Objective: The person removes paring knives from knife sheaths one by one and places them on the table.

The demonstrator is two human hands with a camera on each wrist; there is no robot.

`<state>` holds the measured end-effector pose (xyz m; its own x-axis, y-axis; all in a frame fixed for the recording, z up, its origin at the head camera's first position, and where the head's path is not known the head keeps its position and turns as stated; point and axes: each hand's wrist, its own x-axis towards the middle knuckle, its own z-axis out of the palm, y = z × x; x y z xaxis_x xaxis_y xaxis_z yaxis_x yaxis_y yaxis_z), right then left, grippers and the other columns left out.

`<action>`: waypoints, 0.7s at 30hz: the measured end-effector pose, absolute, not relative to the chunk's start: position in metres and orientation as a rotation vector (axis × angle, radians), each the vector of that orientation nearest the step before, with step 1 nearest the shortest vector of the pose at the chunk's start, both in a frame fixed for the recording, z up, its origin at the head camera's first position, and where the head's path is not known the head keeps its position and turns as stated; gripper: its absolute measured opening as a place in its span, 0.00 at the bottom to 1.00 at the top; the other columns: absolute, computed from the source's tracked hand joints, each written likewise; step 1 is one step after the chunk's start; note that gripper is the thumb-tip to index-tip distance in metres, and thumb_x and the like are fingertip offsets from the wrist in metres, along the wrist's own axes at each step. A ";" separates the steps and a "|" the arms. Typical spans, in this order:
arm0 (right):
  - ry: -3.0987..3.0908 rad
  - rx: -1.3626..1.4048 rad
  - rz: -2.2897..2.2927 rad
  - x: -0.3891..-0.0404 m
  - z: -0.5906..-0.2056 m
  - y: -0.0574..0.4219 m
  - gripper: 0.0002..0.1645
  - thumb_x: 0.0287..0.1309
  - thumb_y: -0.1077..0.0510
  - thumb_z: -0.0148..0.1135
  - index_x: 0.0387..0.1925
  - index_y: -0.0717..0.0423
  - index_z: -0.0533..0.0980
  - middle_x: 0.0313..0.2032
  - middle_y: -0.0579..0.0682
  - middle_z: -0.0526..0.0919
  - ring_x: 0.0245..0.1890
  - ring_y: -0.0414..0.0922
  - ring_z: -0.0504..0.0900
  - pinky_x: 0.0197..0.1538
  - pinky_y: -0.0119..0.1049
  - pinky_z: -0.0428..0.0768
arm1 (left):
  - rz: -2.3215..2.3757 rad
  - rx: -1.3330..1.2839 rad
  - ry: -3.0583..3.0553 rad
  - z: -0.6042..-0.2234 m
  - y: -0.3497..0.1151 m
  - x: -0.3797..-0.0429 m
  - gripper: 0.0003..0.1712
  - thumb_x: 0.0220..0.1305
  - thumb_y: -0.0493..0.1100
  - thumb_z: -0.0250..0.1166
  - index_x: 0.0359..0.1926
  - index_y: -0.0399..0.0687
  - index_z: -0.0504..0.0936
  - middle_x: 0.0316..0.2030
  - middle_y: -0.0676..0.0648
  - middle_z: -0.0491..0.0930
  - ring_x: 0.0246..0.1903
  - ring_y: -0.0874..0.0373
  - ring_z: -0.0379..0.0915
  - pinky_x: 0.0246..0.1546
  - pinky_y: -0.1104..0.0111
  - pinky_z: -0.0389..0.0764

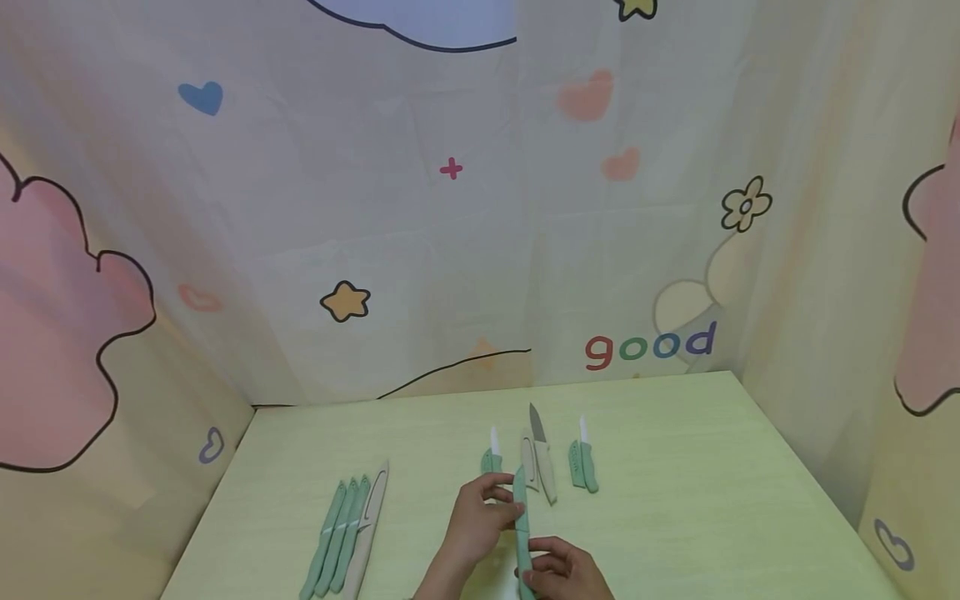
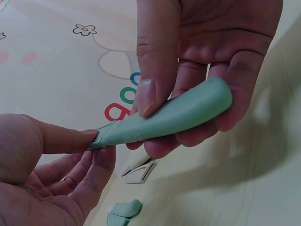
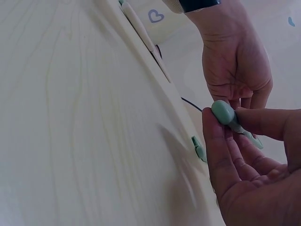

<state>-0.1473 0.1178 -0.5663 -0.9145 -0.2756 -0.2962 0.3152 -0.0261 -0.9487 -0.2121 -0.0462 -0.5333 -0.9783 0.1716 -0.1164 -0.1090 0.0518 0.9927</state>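
Observation:
A green knife (image 1: 522, 533) in a matching green sheath is held upright-looking between my two hands in the head view. My left hand (image 1: 478, 518) pinches the sheath end between thumb and fingers. Lower down, my right hand (image 1: 567, 572) grips the green handle (image 2: 183, 113), thumb on one side and fingers beneath it. In the right wrist view the rounded handle butt (image 3: 223, 112) points towards the camera. The blade is hidden inside the sheath.
Several green knives (image 1: 330, 542) lie side by side at the left, with a beige sheathed knife (image 1: 367, 533) beside them. Behind my hands are a beige knife (image 1: 544, 467) next to its sheath (image 1: 528, 458), and small green knives (image 1: 588, 471) with white blades. A patterned curtain (image 1: 420, 233) backs the table.

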 end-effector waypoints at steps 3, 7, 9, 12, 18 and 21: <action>1.853 0.019 -2.001 -0.147 -0.567 0.118 0.28 0.55 0.60 0.67 0.55 0.70 0.72 0.36 0.53 0.86 0.36 0.50 0.83 0.37 0.37 0.85 | 2.032 0.051 2.126 -0.534 -0.046 -0.212 0.23 0.54 0.31 0.68 0.53 0.37 0.78 0.33 0.43 0.78 0.28 0.53 0.80 0.32 0.63 0.87; 1.870 0.011 -1.986 -0.147 -0.567 0.118 0.28 0.55 0.60 0.66 0.55 0.70 0.72 0.36 0.53 0.86 0.37 0.50 0.82 0.36 0.37 0.85 | 2.032 0.033 2.131 -0.535 -0.045 -0.212 0.23 0.53 0.31 0.68 0.52 0.37 0.78 0.33 0.43 0.78 0.28 0.53 0.79 0.31 0.64 0.87; 1.881 0.013 -1.975 -0.148 -0.568 0.118 0.28 0.55 0.60 0.66 0.55 0.70 0.72 0.36 0.53 0.86 0.36 0.49 0.82 0.36 0.36 0.84 | 2.031 0.026 2.133 -0.536 -0.045 -0.212 0.23 0.53 0.31 0.68 0.52 0.37 0.78 0.33 0.43 0.78 0.28 0.53 0.79 0.31 0.63 0.87; 1.879 0.016 -1.969 -0.147 -0.567 0.118 0.27 0.55 0.60 0.66 0.55 0.70 0.72 0.36 0.53 0.86 0.36 0.49 0.82 0.36 0.36 0.84 | 2.024 0.015 2.139 -0.537 -0.044 -0.212 0.23 0.54 0.31 0.68 0.53 0.37 0.78 0.34 0.43 0.78 0.28 0.53 0.79 0.31 0.63 0.87; 1.863 -0.005 -1.970 -0.145 -0.563 0.119 0.27 0.56 0.60 0.65 0.55 0.70 0.71 0.36 0.53 0.86 0.36 0.49 0.82 0.36 0.35 0.84 | 2.030 0.008 2.134 -0.538 -0.044 -0.212 0.22 0.53 0.31 0.68 0.52 0.37 0.79 0.33 0.43 0.78 0.27 0.52 0.79 0.31 0.64 0.87; 1.865 -0.018 -1.966 -0.145 -0.562 0.120 0.27 0.56 0.59 0.65 0.55 0.70 0.71 0.36 0.53 0.86 0.36 0.50 0.82 0.36 0.36 0.84 | 2.040 0.010 2.127 -0.537 -0.044 -0.212 0.22 0.52 0.30 0.69 0.51 0.36 0.79 0.32 0.43 0.78 0.27 0.53 0.79 0.31 0.64 0.87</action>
